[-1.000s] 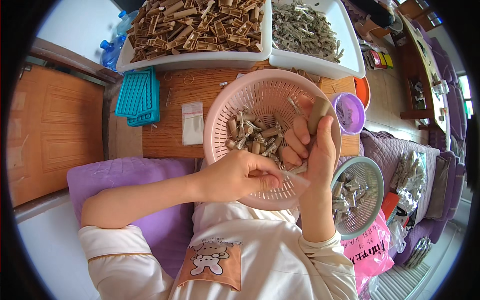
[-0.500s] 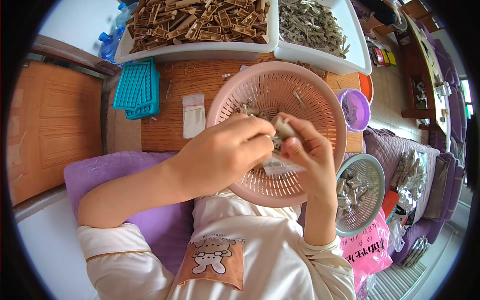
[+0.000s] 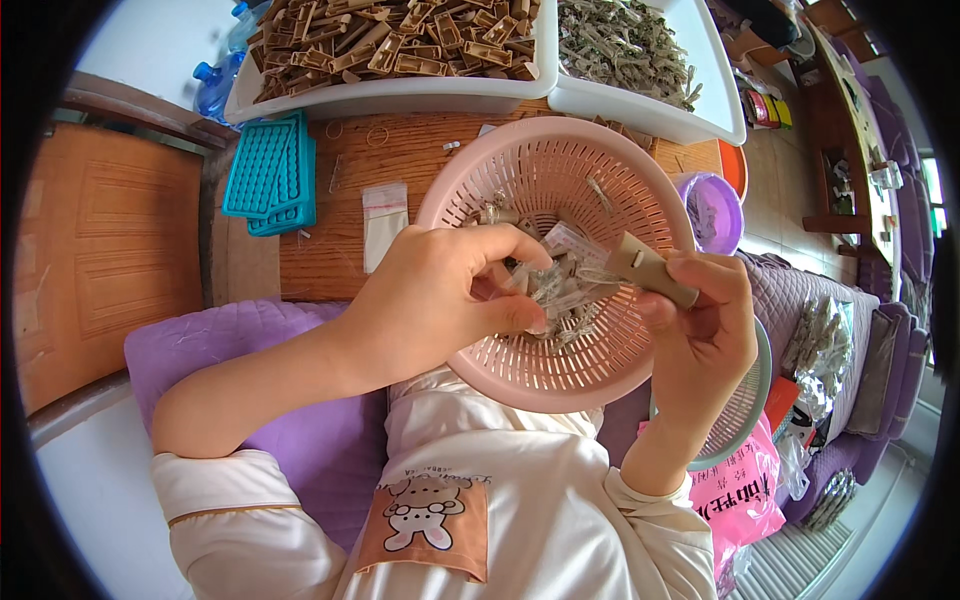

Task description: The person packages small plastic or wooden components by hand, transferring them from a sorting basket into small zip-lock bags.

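The right hand (image 3: 708,318) pinches a tan piece (image 3: 650,268) between thumb and fingers, holding it tilted above the right side of a pink basket (image 3: 490,160); the grip near one end leaves most of its body uncovered, perhaps for easier handling. The left hand (image 3: 455,285) reaches over the basket's other side, thumb and forefinger spread apart around the clear wrappings (image 3: 560,290), its remaining fingers curled under; I cannot tell whether they hold anything. The basket sits close to the body, likely so both hands reach in easily and loose bits fall inside. Its round plastic wall is pierced with narrow slots. The tan piece looks smooth and firm, a short rounded block with a small pale bit on its face, while the wrappings below are thin, crinkled and shiny. Beyond, white tubs (image 3: 430,97) stand side by side on the grainy wooden table (image 3: 335,265), apparently within reach: one is heaped with hollow brown shells (image 3: 400,45), the other with spindly grey parts (image 3: 625,55). Ridged teal trays (image 3: 265,180) lie stacked at the left, near a flat clear packet (image 3: 384,225).
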Demonstrator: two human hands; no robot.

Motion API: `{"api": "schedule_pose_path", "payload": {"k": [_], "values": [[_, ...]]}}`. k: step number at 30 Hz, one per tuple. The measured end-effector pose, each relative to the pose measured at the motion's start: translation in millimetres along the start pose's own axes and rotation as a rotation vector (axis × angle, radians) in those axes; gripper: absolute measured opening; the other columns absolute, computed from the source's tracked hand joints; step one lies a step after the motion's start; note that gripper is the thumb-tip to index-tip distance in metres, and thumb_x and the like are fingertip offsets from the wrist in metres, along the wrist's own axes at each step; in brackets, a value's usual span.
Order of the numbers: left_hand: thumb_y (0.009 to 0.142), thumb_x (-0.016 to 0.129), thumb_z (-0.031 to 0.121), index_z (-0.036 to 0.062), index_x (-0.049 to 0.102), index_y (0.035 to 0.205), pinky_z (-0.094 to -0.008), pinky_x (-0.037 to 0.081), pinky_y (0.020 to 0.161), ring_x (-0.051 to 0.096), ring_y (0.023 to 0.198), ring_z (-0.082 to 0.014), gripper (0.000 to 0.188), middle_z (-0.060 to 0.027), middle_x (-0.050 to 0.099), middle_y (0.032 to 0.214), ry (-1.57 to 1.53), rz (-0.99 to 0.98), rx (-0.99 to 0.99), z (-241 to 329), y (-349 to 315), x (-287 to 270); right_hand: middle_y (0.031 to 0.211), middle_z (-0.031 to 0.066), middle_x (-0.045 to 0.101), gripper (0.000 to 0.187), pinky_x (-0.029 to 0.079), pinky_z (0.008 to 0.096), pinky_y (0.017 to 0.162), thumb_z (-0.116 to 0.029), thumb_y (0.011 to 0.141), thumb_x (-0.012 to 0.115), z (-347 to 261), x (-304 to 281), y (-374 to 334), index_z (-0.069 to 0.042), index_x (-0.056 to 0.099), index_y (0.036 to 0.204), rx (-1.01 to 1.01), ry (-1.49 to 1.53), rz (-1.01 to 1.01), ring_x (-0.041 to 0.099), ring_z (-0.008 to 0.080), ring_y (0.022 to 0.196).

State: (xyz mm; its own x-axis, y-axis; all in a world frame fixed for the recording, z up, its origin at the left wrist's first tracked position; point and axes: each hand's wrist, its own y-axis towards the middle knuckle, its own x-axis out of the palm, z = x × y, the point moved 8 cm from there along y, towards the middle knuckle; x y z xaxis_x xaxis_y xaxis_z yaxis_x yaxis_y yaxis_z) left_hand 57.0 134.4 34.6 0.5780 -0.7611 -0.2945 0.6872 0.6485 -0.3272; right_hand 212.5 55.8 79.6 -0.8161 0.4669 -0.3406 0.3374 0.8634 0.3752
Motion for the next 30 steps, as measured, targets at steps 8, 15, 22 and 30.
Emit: {"api": "schedule_pose_path", "payload": {"k": [8,15,22,30], "values": [[0.071,0.067,0.005,-0.0004,0.056,0.106,-0.0263,0.052,0.070,0.065,0.076,-0.0165,0.037,-0.0116,0.065,0.083,0.116,-0.018,0.174,13,-2,2,0.082,0.0096,0.058,0.023,0.048,0.0249,0.062,0.006,0.067,0.065,-2,19,9,0.002,0.059,0.088,0.074,0.058,-0.137,0.060,0.0168,0.071],[0.071,0.068,0.004,-0.0013,0.056,0.106,-0.0279,0.051,0.076,0.063,0.084,-0.0172,0.038,-0.0130,0.063,0.094,-0.046,-0.025,0.099,5,-3,8,0.079,0.0089,0.057,0.021,0.048,0.0249,0.059,0.002,0.069,0.065,14,39,7,0.000,0.061,0.090,0.355,0.064,-0.394,0.059,0.0163,0.067],[0.071,0.065,-0.002,-0.0042,0.054,0.107,-0.0276,0.048,0.084,0.060,0.089,-0.0132,0.038,-0.0120,0.062,0.095,-0.021,0.000,0.163,16,-3,5,0.076,0.0089,0.057,0.022,0.048,0.0240,0.056,-0.001,0.067,0.068,-2,56,11,-0.001,0.062,0.088,0.089,-0.058,-0.541,0.059,0.0153,0.067],[0.076,0.061,-0.003,-0.0030,0.047,0.115,-0.0249,0.050,0.077,0.058,0.090,-0.0122,0.042,-0.0112,0.060,0.100,-0.550,-0.026,-0.017,6,-2,0,0.097,0.0103,0.058,0.029,0.044,0.0331,0.074,-0.025,0.068,0.071,-17,53,19,-0.004,0.065,0.086,-0.283,-0.086,-0.452,0.055,0.0218,0.084]]}}
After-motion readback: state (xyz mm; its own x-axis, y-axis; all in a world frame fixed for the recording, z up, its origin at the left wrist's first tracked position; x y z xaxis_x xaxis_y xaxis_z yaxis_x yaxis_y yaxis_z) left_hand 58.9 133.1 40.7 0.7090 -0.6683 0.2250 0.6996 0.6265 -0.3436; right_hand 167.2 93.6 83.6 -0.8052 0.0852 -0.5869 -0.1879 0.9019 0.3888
